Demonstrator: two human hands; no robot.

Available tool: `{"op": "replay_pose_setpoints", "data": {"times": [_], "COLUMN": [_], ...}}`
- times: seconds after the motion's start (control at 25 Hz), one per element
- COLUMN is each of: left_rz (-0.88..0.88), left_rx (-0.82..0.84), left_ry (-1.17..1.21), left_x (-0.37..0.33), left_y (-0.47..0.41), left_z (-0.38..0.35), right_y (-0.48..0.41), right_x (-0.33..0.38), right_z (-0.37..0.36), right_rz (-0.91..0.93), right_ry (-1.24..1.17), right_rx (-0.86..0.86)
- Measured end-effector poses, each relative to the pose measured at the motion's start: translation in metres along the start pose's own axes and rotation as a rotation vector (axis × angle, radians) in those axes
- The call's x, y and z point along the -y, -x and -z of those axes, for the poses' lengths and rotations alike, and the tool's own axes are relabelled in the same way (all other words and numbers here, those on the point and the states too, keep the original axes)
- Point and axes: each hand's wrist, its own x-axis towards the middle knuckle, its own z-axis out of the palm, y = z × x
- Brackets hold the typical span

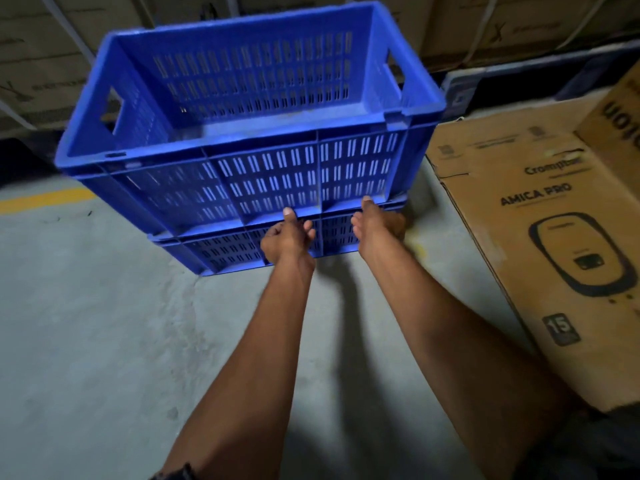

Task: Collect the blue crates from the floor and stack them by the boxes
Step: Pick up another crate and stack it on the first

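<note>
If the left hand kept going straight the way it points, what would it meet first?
The near wall of the upper blue crate, at its bottom edge where it sits on the lower blue crate. The left hand looks to be touching it or almost so; depth is unclear.

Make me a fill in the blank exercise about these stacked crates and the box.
The upper crate and lower crate are both coloured ___.
The upper crate holds ___ inside.
The cardboard box stands to their ___.
The left hand and right hand touch the upper crate's ___ edge.
Missing: blue; nothing; right; bottom.
</note>
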Motion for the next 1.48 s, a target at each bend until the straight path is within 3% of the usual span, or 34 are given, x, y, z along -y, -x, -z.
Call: {"op": "replay_pose_setpoints", "data": {"times": [0.08, 0.24, 0.32, 0.44, 0.64, 0.88, 1.04, 1.36, 1.48], "left_rz": [0.052, 0.014, 0.016, 0.025, 0.027, 0.11, -0.031, -0.234, -0.353], "left_rx": [0.055, -0.067, -0.048, -0.022, 0.005, 0.043, 0.033, 0.314, 0.384], "left_ry": [0.001, 0.01, -0.009, 0.0, -0.04, -0.232, -0.431, -0.837, -0.949], "left_x": [-0.006, -0.014, -0.014, -0.015, -0.009, -0.03, -0.084, -0.246, -0.317], "left_y": [0.0, 0.007, 0.008, 0.005, -0.002, 0.019, 0.084, 0.318, 0.428], "left_z": [0.003, 0.0, 0.0, 0.005, 0.006, 0.031, 0.045, 0.085, 0.096], "right_y": [-0.004, -0.002, -0.004, -0.013, 0.011, 0.064, 0.143, 0.337, 0.419], "right_x": [0.003, 0.007, 0.005, -0.004, 0.005, 0.021, 0.068, 0.234, 0.303], "right_z": [-0.001, -0.002, -0.004, -0.01, -0.002, 0.025, 0.055, 0.186, 0.256], "right_rz": [-0.023, -0.047, -0.041, -0.01, 0.024, -0.117, -0.151, 0.216, 0.388], "right_ry": [-0.003, -0.031, -0.024, 0.033, 0.027, 0.078, 0.209, 0.638, 0.805], "right_rx": [0.024, 0.017, 0.021, -0.056, 0.023, 0.172, 0.319, 0.531, 0.525]}}
